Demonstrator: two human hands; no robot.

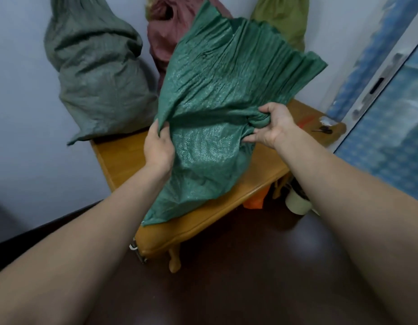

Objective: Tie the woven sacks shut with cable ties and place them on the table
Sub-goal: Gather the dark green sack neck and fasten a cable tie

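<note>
Risk first: the gather is only half made. The right hand (271, 125) clenches a wad of the green sack (210, 95) at centre-right of the frame. The left hand (160, 139) pinches the sack's left edge between thumb and fingers, and the cloth between the hands is spread flat. It's slick woven plastic with stiff pleats, so I judge it would spring out of the fist if the grip eases. No cable tie is visible and neither hand is free. Fetching one likely means letting go on one side and losing the gather. A tie set too near the fanned top could slip off.

Look: the sack is mid-frame, held up over the wooden table (119, 158), its lower corner reaching the near edge. It is teal-green, shiny and heavily creased, with the top fanning toward the upper right. It hangs limp; contents unclear. Behind stand a grey-green sack (97, 78) upper left, a red sack (163, 34) top centre and an olive sack (283, 19) upper right. Scissors (323, 130) lie at the table's right end.
</note>
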